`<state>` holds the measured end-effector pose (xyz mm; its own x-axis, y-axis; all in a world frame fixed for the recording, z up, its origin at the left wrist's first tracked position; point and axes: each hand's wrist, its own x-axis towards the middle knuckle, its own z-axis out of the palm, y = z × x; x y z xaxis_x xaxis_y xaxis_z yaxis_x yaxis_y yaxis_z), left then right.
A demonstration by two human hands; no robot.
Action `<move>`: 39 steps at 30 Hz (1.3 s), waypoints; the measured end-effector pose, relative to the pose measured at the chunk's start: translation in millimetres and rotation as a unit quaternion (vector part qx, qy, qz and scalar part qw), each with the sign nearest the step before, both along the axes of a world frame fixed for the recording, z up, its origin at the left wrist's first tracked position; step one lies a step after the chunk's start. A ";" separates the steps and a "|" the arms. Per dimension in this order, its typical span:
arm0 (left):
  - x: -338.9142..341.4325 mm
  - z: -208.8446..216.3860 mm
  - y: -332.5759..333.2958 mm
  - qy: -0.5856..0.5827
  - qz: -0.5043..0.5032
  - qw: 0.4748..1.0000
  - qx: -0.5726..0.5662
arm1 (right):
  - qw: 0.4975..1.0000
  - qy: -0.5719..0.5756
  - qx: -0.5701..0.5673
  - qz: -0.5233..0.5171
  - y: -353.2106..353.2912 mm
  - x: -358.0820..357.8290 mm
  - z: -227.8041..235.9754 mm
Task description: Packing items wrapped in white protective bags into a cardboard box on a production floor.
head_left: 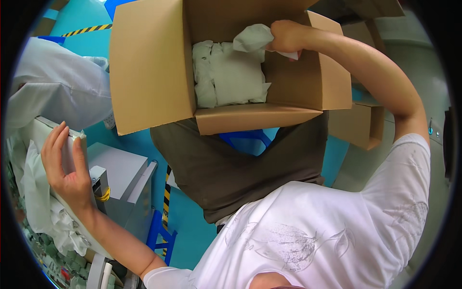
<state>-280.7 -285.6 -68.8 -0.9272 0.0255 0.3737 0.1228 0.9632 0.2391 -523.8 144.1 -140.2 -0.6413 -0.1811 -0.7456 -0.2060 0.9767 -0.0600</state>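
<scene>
My right hand [286, 36] reaches over a large open cardboard box [149, 67] and is closed on a crumpled white wrapped packet [253, 38]. A bit of red and white shows just below that hand; I cannot make out what it is. In the box, at its left side, lie several white wrapped packets [238, 74] pressed close together. My left hand [67, 166] rests at the far left with its fingers stretched out, against the edge of a pale flat panel [77, 132]. Nothing shows in that hand.
White sheeting [62, 86] hangs at the left. Beside my left arm stands a grey-white cabinet [118, 166] with a yellow cable. Many small greenish pieces [53, 255] lie at lower left. A smaller cardboard box [356, 123] stands at the right, near a blue stool [246, 140] between my legs.
</scene>
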 end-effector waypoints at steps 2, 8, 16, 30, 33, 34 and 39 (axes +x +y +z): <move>2.1 1.5 -0.4 0.014 -0.008 1.000 -0.003 | 0.997 0.001 -0.035 -0.068 -0.9 9.5 0.2; 7.8 6.6 -4.2 0.020 -0.008 1.000 -0.019 | 0.964 0.016 -0.135 -0.227 5.9 30.9 -19.3; 1.2 -0.5 0.5 0.044 -0.019 0.999 -0.015 | 0.986 0.032 0.009 0.165 20.0 -6.5 -25.0; -2.9 2.2 7.6 -0.004 -0.001 1.000 -0.009 | 0.900 -0.162 -0.119 0.386 -36.1 -32.4 -70.6; 0.8 6.1 5.4 -0.024 0.006 1.000 -0.018 | 0.894 -0.167 -0.151 0.387 -49.5 -38.5 -86.5; -0.3 4.8 5.2 -0.030 0.004 0.999 -0.018 | 0.887 -0.173 -0.152 0.400 -50.6 -40.7 -94.0; -0.9 2.4 0.7 -0.046 0.001 0.998 -0.035 | 0.884 -0.183 -0.147 0.405 -53.8 -40.8 -109.3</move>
